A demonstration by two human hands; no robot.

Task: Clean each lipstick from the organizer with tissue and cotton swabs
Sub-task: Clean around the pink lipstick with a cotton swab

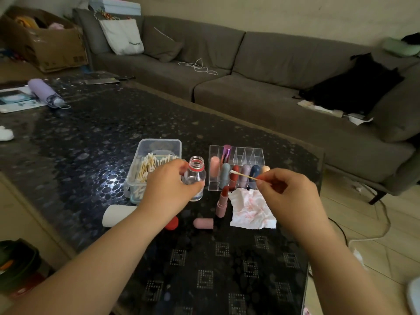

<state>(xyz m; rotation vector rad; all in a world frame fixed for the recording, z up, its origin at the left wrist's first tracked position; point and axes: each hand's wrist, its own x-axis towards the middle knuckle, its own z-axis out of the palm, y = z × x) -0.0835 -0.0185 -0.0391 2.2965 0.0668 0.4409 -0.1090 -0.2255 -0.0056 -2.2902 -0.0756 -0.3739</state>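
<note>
Head view: swab (243,175) in right grip (287,189)

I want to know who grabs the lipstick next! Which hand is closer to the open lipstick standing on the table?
The right hand. It hovers just right of the open lipstick, pinching a cotton swab. The left hand is farther left, gripping the little bottle.
</note>
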